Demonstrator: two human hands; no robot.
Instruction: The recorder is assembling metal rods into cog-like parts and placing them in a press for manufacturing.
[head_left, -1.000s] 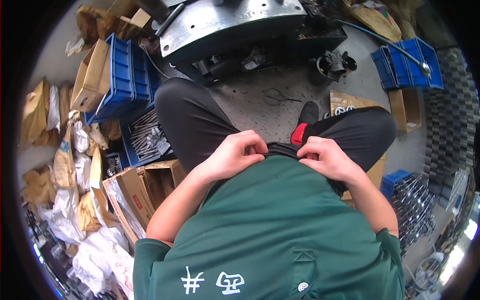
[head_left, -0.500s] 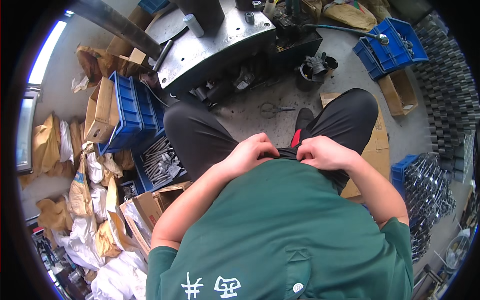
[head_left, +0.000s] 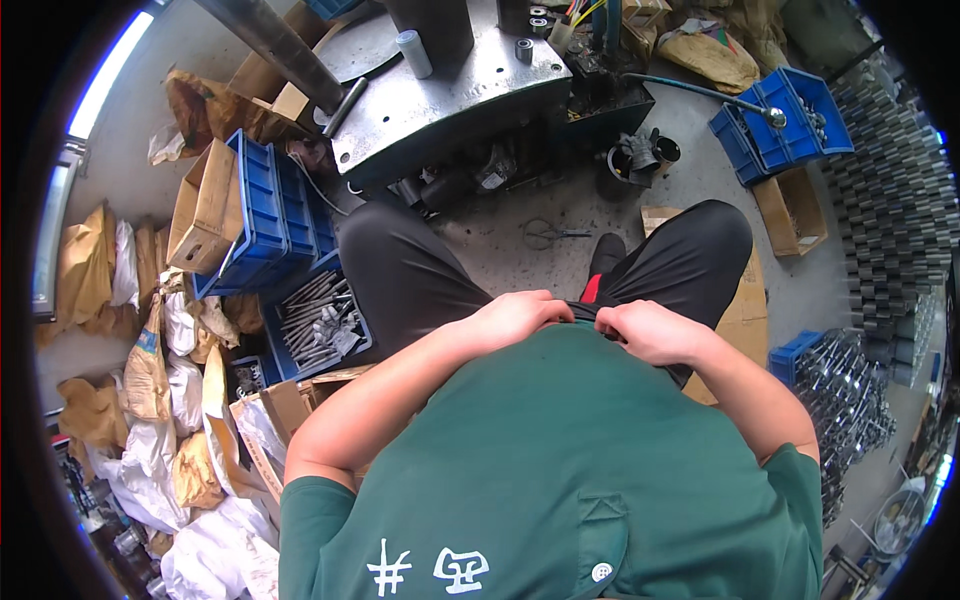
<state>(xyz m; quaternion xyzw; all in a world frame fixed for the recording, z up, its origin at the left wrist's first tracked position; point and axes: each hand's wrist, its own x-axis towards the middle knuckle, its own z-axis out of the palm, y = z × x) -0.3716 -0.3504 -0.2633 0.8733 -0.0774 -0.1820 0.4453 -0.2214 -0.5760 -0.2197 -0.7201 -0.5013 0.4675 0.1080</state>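
Note:
I am seated, and both hands are at my waist where the green shirt (head_left: pixel 540 430) meets the black trousers (head_left: pixel 690 255). My left hand (head_left: pixel 522 318) has its fingers curled down over the black waistband (head_left: pixel 588 312), fingertips tucked out of sight. Close beside it, my right hand (head_left: pixel 650 332) pinches the same waistband, thumb and fingers together. A narrow gap of dark cloth shows between the hands. Neither hand holds a tool or a part.
Ahead stands a metal machine table (head_left: pixel 460 95) with a grey-white cylinder (head_left: pixel 413 54) on it. Scissors (head_left: pixel 555 233) lie on the floor. A blue crate of metal rods (head_left: pixel 315 320) is at left; blue bins (head_left: pixel 785 115) and stacked metal parts (head_left: pixel 890 190) are at right.
The surroundings have shifted slightly in view as my head moved. My left hand has slid a little right, closer to the right hand; both stay at the waistband.

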